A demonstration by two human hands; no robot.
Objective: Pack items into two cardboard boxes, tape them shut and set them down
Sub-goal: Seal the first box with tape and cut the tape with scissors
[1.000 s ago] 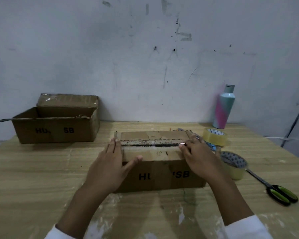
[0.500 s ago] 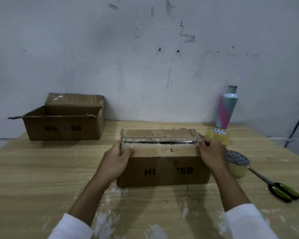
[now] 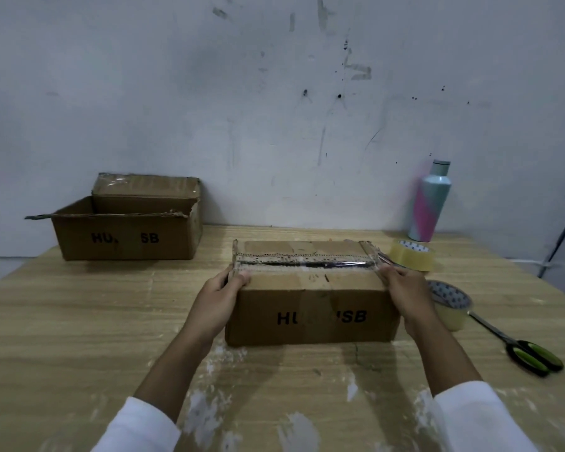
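Observation:
A closed cardboard box (image 3: 310,308) sits in the middle of the table, with a strip of clear tape (image 3: 304,263) along the seam of its top flaps. My left hand (image 3: 219,295) grips the box's left end, thumb on the top edge near the tape. At the right end my right hand (image 3: 405,288) presses on the corner where the tape hangs over. A second cardboard box (image 3: 128,233) stands open at the back left, one flap raised against the wall.
Two rolls of clear tape lie right of the box, one at the back (image 3: 411,254) and one nearer (image 3: 450,303). Scissors with green handles (image 3: 522,345) lie at the right. A pink and teal bottle (image 3: 429,203) stands by the wall. The table (image 3: 79,321) is wooden.
Both hands slid outward from the top of the box to its two ends. The tape strip now lies flat along the seam. The view has shifted slightly.

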